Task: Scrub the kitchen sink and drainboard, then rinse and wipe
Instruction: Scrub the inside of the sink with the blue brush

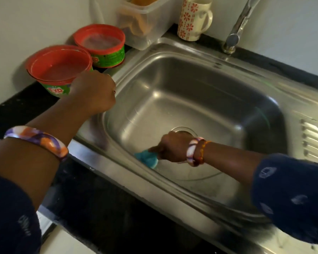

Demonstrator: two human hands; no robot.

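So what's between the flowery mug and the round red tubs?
In the head view, a clear plastic box with something orange inside stands between the mug and the red tubs, against the wall.

The left hand (pixel 94 94) is curled in a fist at the left rim of the sink (pixel 264 114), forearm bare and bangled. The right hand (pixel 173 147) reaches down inside it, fingers pinching a blue scrubber (pixel 146 157).

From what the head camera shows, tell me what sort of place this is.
Most likely a home kitchen: a stainless steel sink with a ribbed drainboard set in a dark counter, a tap at the wall, and a flowered mug beside it.
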